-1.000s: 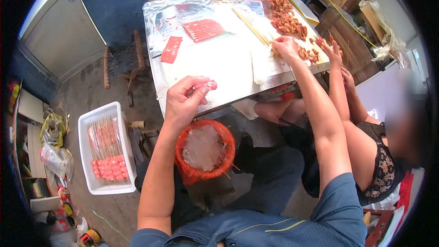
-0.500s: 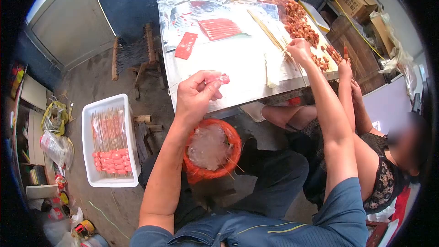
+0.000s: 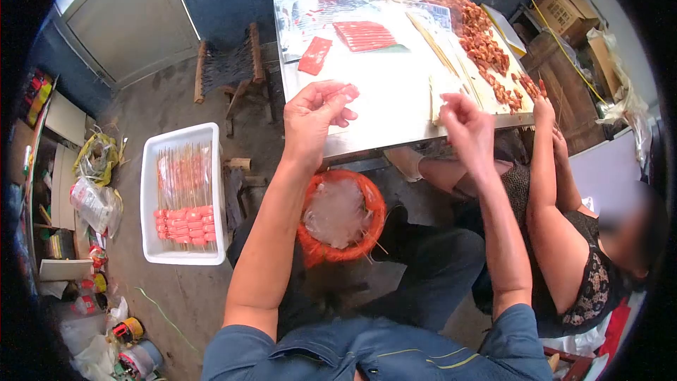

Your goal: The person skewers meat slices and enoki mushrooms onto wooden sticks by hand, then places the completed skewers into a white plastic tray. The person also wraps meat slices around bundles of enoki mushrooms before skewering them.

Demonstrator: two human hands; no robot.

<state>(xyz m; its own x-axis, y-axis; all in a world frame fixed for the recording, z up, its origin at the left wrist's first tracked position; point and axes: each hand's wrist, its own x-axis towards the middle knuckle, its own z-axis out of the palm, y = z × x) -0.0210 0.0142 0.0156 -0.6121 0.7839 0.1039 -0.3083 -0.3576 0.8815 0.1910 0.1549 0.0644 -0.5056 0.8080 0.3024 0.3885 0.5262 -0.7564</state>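
Note:
My left hand [image 3: 314, 114] is closed over the near edge of the table, pinching a small pink piece of meat [image 3: 350, 91] between thumb and fingertips. To its right, my right hand [image 3: 467, 127] has its fingers curled together near the table edge; whatever thin thing it might hold is too blurred to tell. Long bamboo skewers [image 3: 431, 42] lie on the table beyond it. Past my left hand are a flat red meat slab [image 3: 315, 55] and a row of red meat strips [image 3: 365, 36] on foil packaging [image 3: 310, 10].
A heap of dark red meat chunks [image 3: 483, 42] covers the table's right side, where another person's hands [image 3: 544, 114] work. An orange-lined bucket [image 3: 377, 201] stands below the table edge. On the floor at left, a white tub [image 3: 149, 197] holds several loaded skewers [image 3: 185, 222].
My right hand has drawn back from the bamboo skewers toward me. The left hand still pinches the meat. The whole view has shifted, with the scene moving rightward and slightly up.

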